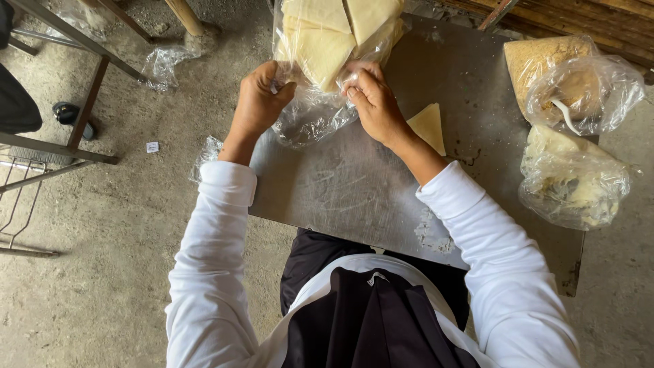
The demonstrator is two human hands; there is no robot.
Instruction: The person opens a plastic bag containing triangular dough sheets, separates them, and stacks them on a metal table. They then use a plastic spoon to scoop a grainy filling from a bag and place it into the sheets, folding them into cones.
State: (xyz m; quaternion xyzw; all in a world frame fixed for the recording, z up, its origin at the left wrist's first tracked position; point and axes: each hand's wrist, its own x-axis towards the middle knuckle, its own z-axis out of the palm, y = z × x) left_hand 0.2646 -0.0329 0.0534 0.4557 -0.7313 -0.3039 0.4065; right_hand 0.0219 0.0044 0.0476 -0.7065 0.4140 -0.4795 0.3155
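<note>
A clear plastic bag [315, 116] full of pale yellow triangular pastry pieces [325, 42] lies at the far side of a grey metal table [340, 191]. My left hand [259, 99] pinches the bag's open end on the left. My right hand [375, 102] grips the same plastic on the right. One loose triangular piece [429, 126] lies flat on the table just right of my right wrist.
At the table's right edge stand a bag of brown crumbs [555, 58], a clear bag with a white spoon [589, 92] and a bag of pale lumpy filling [572, 180]. A metal frame [82, 123] and wire rack stand on the concrete floor at left.
</note>
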